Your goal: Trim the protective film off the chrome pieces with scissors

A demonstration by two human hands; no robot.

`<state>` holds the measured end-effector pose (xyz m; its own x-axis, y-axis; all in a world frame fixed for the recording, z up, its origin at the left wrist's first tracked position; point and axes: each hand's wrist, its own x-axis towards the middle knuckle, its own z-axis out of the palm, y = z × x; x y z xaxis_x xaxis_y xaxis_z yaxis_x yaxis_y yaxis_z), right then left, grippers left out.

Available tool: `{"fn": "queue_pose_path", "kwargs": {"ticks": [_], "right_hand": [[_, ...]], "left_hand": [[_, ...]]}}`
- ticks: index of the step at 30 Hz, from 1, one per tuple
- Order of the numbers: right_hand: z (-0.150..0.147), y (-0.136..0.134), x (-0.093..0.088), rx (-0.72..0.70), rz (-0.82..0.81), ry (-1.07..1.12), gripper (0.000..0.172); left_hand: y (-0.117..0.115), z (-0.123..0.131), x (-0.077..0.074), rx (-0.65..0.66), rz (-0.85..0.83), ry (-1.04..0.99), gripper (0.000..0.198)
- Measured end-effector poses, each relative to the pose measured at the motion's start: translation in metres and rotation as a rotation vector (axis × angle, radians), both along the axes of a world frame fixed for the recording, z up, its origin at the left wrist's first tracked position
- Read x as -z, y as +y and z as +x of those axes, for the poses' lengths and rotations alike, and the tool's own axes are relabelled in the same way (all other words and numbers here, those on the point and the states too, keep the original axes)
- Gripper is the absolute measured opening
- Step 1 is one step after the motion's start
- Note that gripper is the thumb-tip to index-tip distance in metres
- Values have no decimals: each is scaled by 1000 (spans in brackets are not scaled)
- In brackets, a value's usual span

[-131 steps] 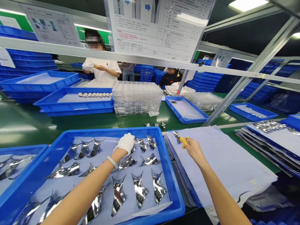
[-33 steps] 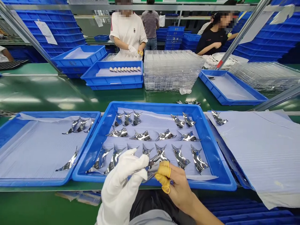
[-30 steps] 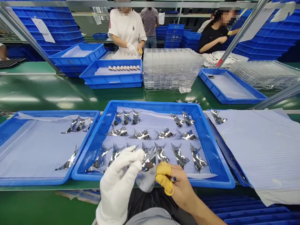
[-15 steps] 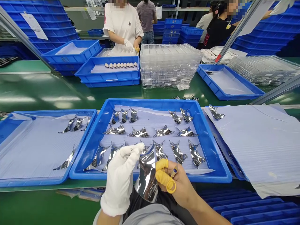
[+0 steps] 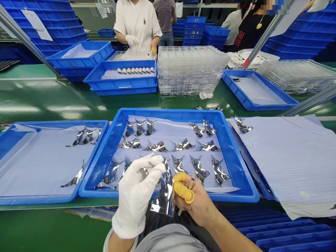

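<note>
A curved mirror-chrome piece (image 5: 165, 190) stands between my hands, just above the front edge of the blue tray (image 5: 168, 111). My left hand (image 5: 136, 194), in a white cotton glove, pinches its upper part. My right hand (image 5: 194, 199) grips it from the other side, with yellow finger cots on the fingertips. A thin tool (image 5: 192, 183) seems to lie in that hand, but its kind is unclear. Several similar chrome pieces (image 5: 156, 147) lie in rows on the pale foam sheet in the tray, and my hands hide part of the front row.
A second blue tray (image 5: 55, 123) with chrome pieces lies to the left. A pale sheet (image 5: 283, 157) with one piece lies to the right. Stacked clear trays (image 5: 191, 70) stand across the green bench, with a co-worker (image 5: 136, 24) beyond the blue trays.
The chrome piece has turned between my hands and stands more upright, showing a narrower face. My gloved left hand has risen slightly.
</note>
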<state>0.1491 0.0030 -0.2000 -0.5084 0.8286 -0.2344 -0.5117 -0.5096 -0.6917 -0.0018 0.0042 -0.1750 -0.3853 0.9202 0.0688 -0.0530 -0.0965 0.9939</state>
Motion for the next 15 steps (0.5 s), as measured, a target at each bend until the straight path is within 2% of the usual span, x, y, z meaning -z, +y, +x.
{"fn": "queue_pose_path", "kwargs": {"ticks": [4,10,15], "right_hand": [[0,-2,-4,36,52,4,38],[-1,-4,-8,65,101,-15,37],[-1,-4,-9,70,102,4,38]], "left_hand": [[1,-4,3,21,-43,-13,22],[2,-6,10,18,-165,-141,32],[3,-1,9,52,-237,-231,36]]}}
